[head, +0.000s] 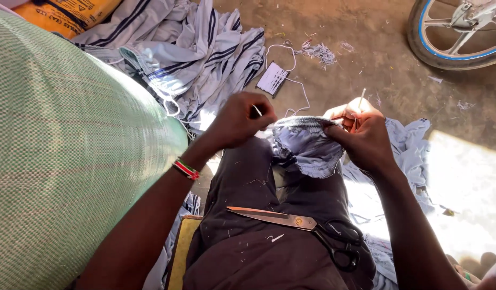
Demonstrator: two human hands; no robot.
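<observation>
working a pale blue cloth piece (307, 145) over my lap, i see my left hand (240, 119) pinched shut on its gathered edge with a bit of white cord (257, 110). my right hand (363, 137) grips the opposite edge, fingers closed around a thin stick-like tool (360, 102). i judge the threading only partly done; scissors (301, 228) rest on my thigh, striped cloth pile (194, 48) lies beyond.
</observation>
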